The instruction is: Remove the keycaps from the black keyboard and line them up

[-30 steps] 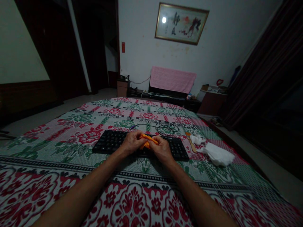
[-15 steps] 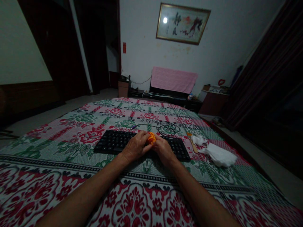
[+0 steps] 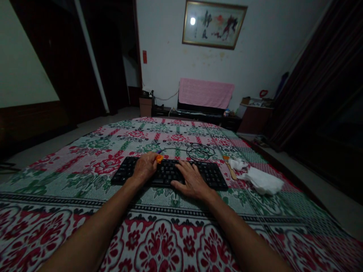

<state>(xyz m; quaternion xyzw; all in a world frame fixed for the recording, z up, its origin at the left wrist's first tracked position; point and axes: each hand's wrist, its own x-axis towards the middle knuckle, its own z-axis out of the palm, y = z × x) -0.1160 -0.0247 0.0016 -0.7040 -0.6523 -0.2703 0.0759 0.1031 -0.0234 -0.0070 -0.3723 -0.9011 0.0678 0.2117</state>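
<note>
Cloth [image 3: 160, 159] now in grip of L hand [image 3: 145, 165] only, R hand [image 3: 191, 180] splayed over kbd [image 3: 166, 175]

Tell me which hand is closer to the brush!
Right. The right hand, spread over the keyboard, is left of the brush. The left hand, closed on the orange cloth, is farther left.

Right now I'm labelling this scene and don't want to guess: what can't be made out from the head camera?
Most of the orange cloth: head view, hidden by the left hand.
Keys of the black keyboard beneath the right hand: head view, covered by it.
Key markings: head view, too small and dark.
Smallest characters in the framed picture: head view, too small and blurred.
Upper arms: head view, cut off by the bottom edge.
</note>
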